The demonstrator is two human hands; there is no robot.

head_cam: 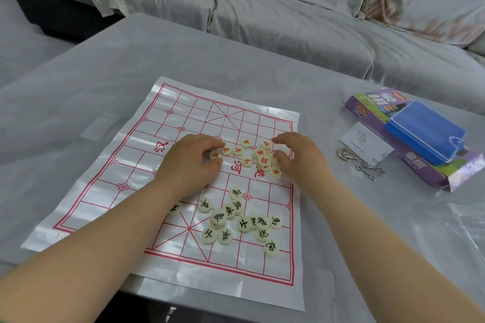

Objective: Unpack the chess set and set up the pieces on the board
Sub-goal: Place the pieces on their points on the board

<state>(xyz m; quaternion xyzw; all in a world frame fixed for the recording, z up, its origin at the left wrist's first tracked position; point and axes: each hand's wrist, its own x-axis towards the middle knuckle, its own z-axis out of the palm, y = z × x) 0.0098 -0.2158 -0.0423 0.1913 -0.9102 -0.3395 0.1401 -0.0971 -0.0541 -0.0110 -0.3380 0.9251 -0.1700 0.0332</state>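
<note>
A white plastic sheet board (183, 113) with a red grid lies flat on the table. Round cream pieces with red characters (246, 161) are heaped around the board's middle row. Cream pieces with black characters (244, 223) lie scattered on the near half. My left hand (189, 162) rests on the left edge of the red heap, thumb and fingers pinching a red piece (215, 155). My right hand (294, 157) curls over the heap's right side, fingers touching red pieces; whether it holds one is hidden.
To the right lie a purple cardboard box (420, 165) with a blue plastic case (425, 134) on top, a white card (366, 145) and metal wire puzzles (367, 165). A covered sofa (288, 8) runs behind the grey table (91, 86).
</note>
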